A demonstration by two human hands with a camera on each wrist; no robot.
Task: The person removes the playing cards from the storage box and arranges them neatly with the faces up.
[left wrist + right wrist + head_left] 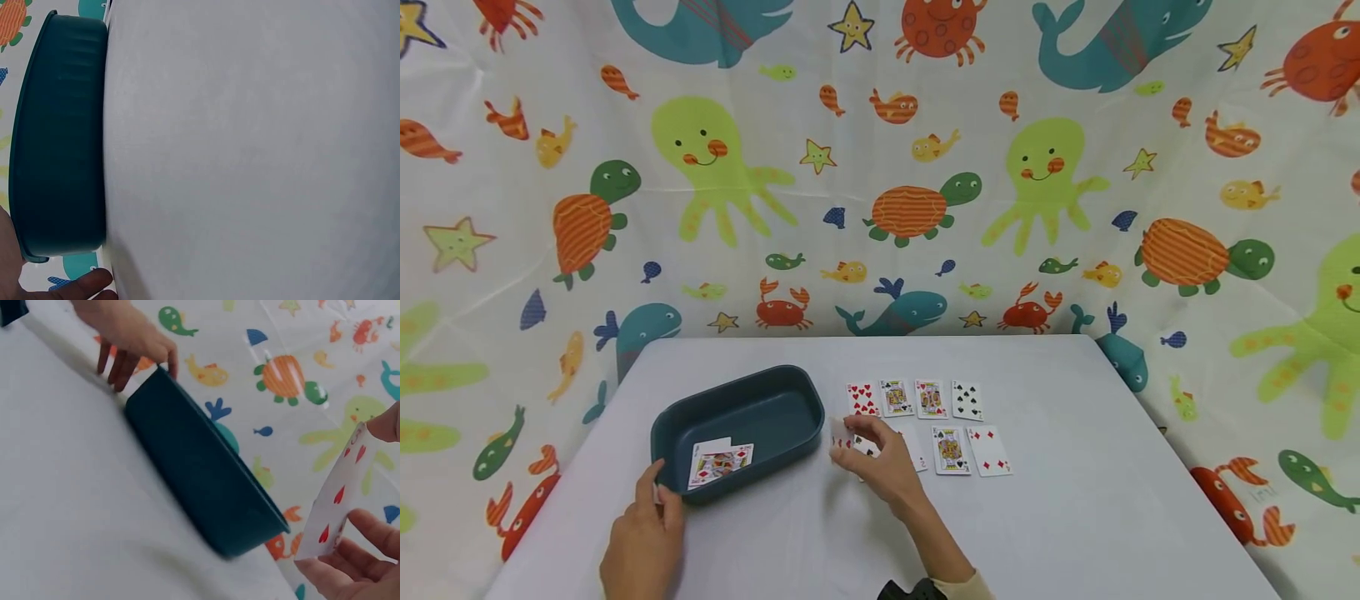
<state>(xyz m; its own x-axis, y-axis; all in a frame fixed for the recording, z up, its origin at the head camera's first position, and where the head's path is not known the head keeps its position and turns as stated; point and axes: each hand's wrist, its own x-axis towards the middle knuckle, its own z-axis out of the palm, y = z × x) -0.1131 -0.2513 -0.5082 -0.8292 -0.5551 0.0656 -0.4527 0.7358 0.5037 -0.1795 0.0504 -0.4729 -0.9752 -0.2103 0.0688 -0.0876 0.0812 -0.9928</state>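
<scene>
My right hand (pixel 883 462) pinches a heart playing card (pixel 337 494) between thumb and fingers, raised above the table. In the head view that card stands just right of a dark teal plastic tray (pixel 741 387). Below the right hand lie playing cards, partly hidden by it. My left hand (pixel 643 533) holds the tray's near left corner, its fingers at the rim. In the right wrist view the left hand (pixel 134 337) has some fingers hanging outside the tray's end. Inside the tray lie a face card (pixel 722 465) and other overlapping cards.
Two rows of face-up cards lie right of the tray, among them a black-suit number card (pixel 967 401), a face card (pixel 951 451) and a diamond card (pixel 989 451). A white cloth covers the table (pixel 1097 500). Behind it hangs a sea-animal curtain (pixel 850 183).
</scene>
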